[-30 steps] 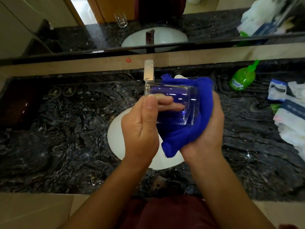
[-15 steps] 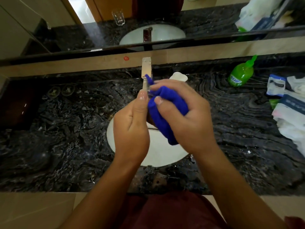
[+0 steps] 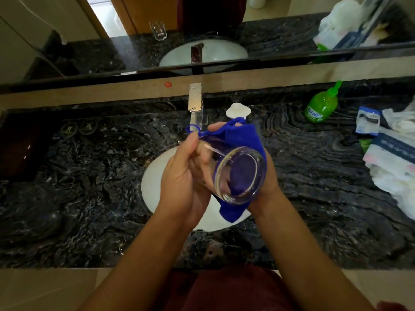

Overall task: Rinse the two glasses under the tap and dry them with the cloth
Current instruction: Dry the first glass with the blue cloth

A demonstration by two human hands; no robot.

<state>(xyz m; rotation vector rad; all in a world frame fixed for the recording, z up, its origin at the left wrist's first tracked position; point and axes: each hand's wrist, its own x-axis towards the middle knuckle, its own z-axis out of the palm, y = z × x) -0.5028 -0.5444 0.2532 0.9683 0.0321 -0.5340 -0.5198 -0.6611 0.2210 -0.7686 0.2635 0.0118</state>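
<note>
The left hand grips the glass by its wall over the sink, base turned toward the camera. The right hand cups the cloth round the far side. Best to turn the glass steadily against the cloth, holding firmly, since wet glass slips. Far off, the mirror shows a second glass.

Dark veined marble counter, wide wall mirror, beige backsplash

Left hand holding tilted glass over sink, right hand cupping blue cloth around it
</note>
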